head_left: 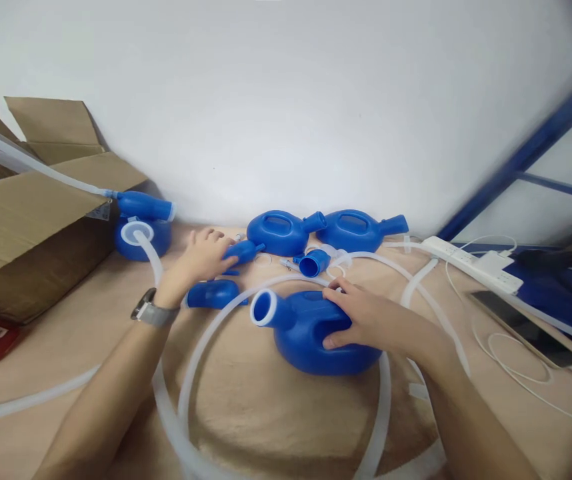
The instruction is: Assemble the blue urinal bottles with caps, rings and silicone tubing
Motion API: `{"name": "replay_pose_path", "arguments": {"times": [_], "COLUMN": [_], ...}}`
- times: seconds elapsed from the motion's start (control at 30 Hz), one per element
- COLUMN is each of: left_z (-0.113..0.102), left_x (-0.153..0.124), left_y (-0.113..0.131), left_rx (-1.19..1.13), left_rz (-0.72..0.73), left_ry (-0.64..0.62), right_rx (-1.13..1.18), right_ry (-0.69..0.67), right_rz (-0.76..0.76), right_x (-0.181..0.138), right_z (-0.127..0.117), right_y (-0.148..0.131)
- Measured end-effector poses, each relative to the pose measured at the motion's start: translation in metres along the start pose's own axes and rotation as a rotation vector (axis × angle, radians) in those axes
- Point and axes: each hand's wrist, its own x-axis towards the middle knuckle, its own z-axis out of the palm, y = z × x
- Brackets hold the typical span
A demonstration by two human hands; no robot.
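My right hand (366, 317) grips the handle of a blue plastic urinal bottle (311, 357), its thumb in the handle gap and its fingers over the top. The bottle lies on the table, its white-rimmed mouth toward the left. My left hand (206, 257) reaches over a blue funnel-shaped mouthpiece (246, 252), fingers spread and thumb along its near side; the fingers' far side is hidden. Just below that hand lies another blue mouthpiece (213, 294). A third blue mouthpiece (315, 263) sits behind the bottle, its round opening facing me.
Two more blue bottles (279, 237) stand by the wall. At left, a bottle with a white-rimmed mouth (139, 232) stands beside an open cardboard box (36, 220). Clear hoses (201, 347) loop over the table. A power strip (471, 263) and phone (526, 327) lie at right.
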Motion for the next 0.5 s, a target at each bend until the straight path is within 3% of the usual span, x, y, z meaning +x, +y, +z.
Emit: {"name": "replay_pose_path", "arguments": {"times": [0.1,0.2,0.27,0.37,0.5], "left_z": [0.005,0.012,0.012,0.003,-0.020], "left_x": [-0.014,-0.024,-0.023,-0.016,-0.012], "left_y": [0.040,0.057,0.055,0.041,0.028], "left_rx": [-0.007,-0.050,-0.076,-0.112,-0.236], "left_rz": [0.233,0.382,0.431,0.383,0.317], "left_ry": [-0.220,-0.378,-0.342,-0.249,-0.049], "right_rx": [0.015,0.054,0.117,0.229,0.285], "right_ry": [0.003,0.017,0.018,0.044,0.190], "right_rz": [-0.021,-0.076,-0.120,-0.091,0.006], "right_x": [0.000,-0.002,-0.005,-0.014,-0.021], "right_z": [0.000,-0.005,-0.011,-0.021,-0.027], "right_y": [0.002,0.008,0.017,0.034,0.062]}}
